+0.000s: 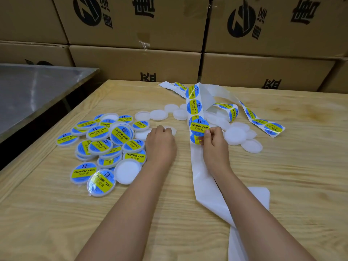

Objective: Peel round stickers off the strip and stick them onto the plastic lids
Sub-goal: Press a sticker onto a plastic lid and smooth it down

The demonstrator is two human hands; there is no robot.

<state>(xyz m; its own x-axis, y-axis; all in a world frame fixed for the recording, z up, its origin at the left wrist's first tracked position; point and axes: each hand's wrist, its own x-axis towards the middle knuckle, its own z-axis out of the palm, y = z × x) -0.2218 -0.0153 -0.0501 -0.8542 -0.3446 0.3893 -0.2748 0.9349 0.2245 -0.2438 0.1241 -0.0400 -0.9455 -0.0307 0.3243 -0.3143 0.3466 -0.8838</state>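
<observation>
Sticker [200,127], round, blue and yellow, marked SOLDERING PASTE: pinched at its lower right edge by the thumb and fingertips of your right hand [214,142], and apparently lifted mostly clear of the backing strip [194,104]. Your left hand [161,144] has its fingers curled down over one bare lid [170,129] just left of the sticker and holds it ready. Labelled lids [105,144]: a heap of some two dozen at your left, a few blank side up. Unlabelled lids [235,134]: a smaller scatter behind and to the right of the strip, so you look past halfway. Spent backing [205,185] trails under your right forearm. Wooden table [282,185]: open board near you and to the right. A steel table [37,87] stands beyond the left edge, and cardboard cartons [135,61] wall the far edge.
</observation>
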